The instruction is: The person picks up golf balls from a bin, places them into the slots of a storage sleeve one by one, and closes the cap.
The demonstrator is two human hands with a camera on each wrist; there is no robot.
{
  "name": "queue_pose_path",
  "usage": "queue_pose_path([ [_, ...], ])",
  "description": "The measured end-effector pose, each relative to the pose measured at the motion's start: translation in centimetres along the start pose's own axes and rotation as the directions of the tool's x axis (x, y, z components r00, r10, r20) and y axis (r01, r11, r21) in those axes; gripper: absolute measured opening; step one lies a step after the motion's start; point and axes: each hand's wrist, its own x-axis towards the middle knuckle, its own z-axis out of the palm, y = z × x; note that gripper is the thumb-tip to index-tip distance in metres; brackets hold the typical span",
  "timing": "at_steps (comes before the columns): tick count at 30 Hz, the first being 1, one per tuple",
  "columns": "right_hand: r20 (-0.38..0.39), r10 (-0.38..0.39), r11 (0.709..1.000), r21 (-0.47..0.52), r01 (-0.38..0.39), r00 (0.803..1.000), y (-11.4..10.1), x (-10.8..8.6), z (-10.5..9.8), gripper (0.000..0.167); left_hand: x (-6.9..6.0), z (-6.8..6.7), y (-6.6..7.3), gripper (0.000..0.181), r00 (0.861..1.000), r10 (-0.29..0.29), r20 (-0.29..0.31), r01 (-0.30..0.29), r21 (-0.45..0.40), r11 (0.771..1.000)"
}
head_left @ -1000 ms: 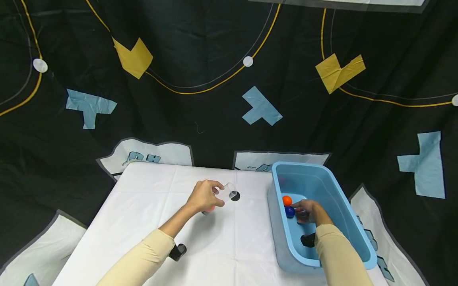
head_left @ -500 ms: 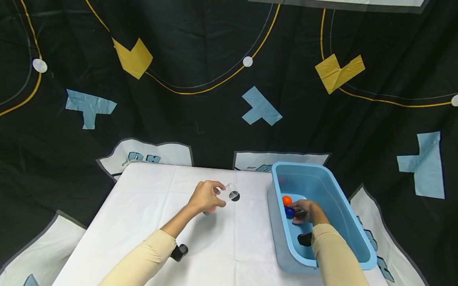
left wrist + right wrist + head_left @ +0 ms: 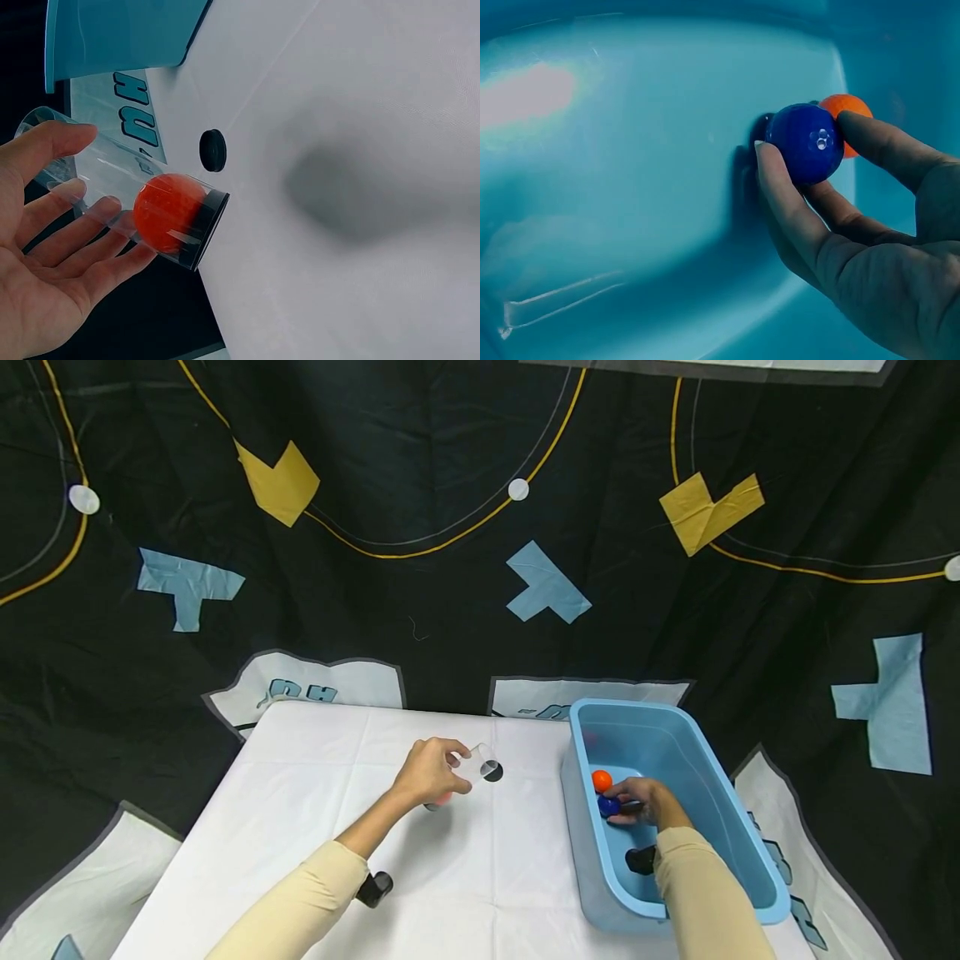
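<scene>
My left hand (image 3: 429, 770) holds a clear plastic tube (image 3: 112, 171) tilted above the white table. Inside the tube, a red-orange ball (image 3: 166, 210) sits against the black cap (image 3: 208, 229) at its lower end. The other end looks uncapped. A second black cap (image 3: 213, 150) is on the table past the tube. In the blue bin, my right hand (image 3: 647, 802) pinches a dark blue ball (image 3: 804, 144) between thumb and fingers. Just behind it in the right wrist view is an orange ball (image 3: 847, 106), partly hidden by the blue one and my thumb.
The light blue bin (image 3: 750, 827) stands at the table's right side, its walls rising around my right hand. White cloth covers the table (image 3: 442, 877). A black curtain (image 3: 420, 627) with tape marks hangs behind.
My right hand has shifted slightly left inside the bin, and its fingers have come round the blue ball. The left hand and tube stay nearly still.
</scene>
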Motion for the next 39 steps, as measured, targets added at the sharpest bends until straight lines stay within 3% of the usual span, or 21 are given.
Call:
queue_pose_path([
  [6, 0.037, 0.004, 1.0, -0.007, -0.003, 0.999, -0.6, -0.7, -0.8, 0.053, 0.0, -0.2, 0.3, 0.041, 1.0, -0.001, 0.001, 0.001, 0.005, 1.0],
  [13, 0.124, -0.048, 0.998, -0.031, 0.052, 0.991, -2.0, -2.1, -1.9, 0.045, 0.1, -0.2, 0.4, 0.041, 1.0, 0.002, 0.002, -0.002, 0.004, 1.0],
  [21, 0.183, -0.104, 0.988, -0.094, 0.123, 0.978, -5.5, -4.8, -2.5, 0.052, 0.2, -0.1, 0.7, 0.04, 1.0, -0.001, 0.002, 0.001, 0.005, 1.0],
  [26, 0.199, -0.17, 0.965, -0.163, 0.203, 0.965, -8.0, -6.8, -2.3, 0.062, 0.2, 0.0, 0.8, 0.04, 1.0, 0.017, -0.002, -0.017, 0.002, 1.0],
  [31, 0.239, -0.216, 0.939, -0.216, 0.269, 0.947, -10.1, -8.9, -1.7, 0.07, 0.3, 0.1, 0.8, 0.04, 1.0, 0.024, -0.001, -0.024, 0.0, 1.0],
  [34, 0.273, -0.238, 0.927, -0.223, 0.302, 0.932, -11.2, -10.0, -1.2, 0.066, 0.3, 0.2, 0.8, 0.041, 1.0, 0.024, 0.0, -0.024, -0.003, 1.0],
  [39, 0.361, -0.272, 0.899, -0.236, 0.369, 0.892, -12.5, -11.2, 0.4, 0.054, 0.4, 0.4, 1.0, 0.042, 0.999, 0.033, 0.007, -0.033, -0.011, 0.999],
])
